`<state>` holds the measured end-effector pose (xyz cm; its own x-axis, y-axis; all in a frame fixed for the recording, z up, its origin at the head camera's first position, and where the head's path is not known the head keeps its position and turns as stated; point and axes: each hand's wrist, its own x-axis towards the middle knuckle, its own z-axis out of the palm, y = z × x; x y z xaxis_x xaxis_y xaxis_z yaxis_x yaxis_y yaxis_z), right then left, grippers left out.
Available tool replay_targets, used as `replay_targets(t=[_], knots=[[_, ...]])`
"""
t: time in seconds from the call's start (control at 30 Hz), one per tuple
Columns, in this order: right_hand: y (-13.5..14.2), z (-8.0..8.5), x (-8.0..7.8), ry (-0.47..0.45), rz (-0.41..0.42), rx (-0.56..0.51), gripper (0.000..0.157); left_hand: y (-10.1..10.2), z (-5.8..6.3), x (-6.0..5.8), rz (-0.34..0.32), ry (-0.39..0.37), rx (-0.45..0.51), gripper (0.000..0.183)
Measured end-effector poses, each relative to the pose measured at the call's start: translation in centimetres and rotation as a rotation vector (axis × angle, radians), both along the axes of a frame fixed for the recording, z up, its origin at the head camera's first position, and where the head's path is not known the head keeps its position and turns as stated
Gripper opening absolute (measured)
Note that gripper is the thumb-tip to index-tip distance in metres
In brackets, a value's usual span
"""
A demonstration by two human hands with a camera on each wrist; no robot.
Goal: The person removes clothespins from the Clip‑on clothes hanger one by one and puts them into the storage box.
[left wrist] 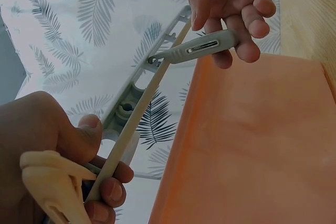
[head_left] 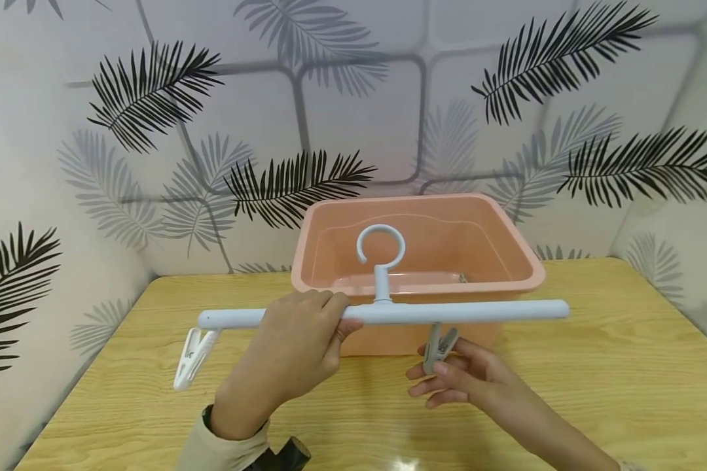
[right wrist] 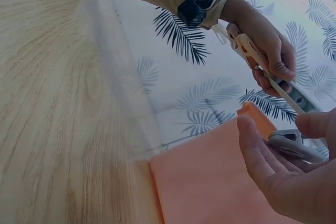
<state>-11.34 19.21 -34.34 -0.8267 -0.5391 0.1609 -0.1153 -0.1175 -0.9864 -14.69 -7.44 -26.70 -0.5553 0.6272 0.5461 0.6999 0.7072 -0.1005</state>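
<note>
My left hand (head_left: 297,343) grips the bar of a pale blue clip hanger (head_left: 471,312), left of its round hook, in front of a pink basin. A white clip (head_left: 191,360) hangs from the bar's left end. Under the right half, a grey clip (head_left: 437,347) hangs beside my right hand (head_left: 471,379). Its fingers lie loosely extended behind that clip, with the thumb on the near side. In the left wrist view the grey clip (left wrist: 202,45) touches the right fingers. From the right wrist, the grey clip (right wrist: 294,145) appears between thumb and fingers, without a visible tight pinch.
The pink basin (head_left: 512,245) stands at the back of the wooden table (head_left: 589,373). A small object (head_left: 462,279) inside it is too small to make out. Behind the table is a leaf-patterned wall covering (head_left: 353,131). A dark band (head_left: 279,454) circles the left wrist.
</note>
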Motion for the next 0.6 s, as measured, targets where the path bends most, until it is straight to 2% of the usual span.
replay_targets(t=[0.23, 0.47, 0.6], knots=[[0.3, 0.0, -0.2, 0.005, -0.013, -0.003, 0.028, -0.1, -0.1, -0.1, -0.012, -0.004, 0.016, 0.033], [1.1, 0.4, -0.4, -0.006, -0.078, 0.053, 0.027, -0.2, -0.1, -0.2, -0.017, 0.005, 0.014, 0.034], [1.5, 0.8, -0.5, -0.007, -0.075, 0.047, 0.029, -0.2, 0.1, -0.3, -0.013, 0.002, 0.019, 0.035]])
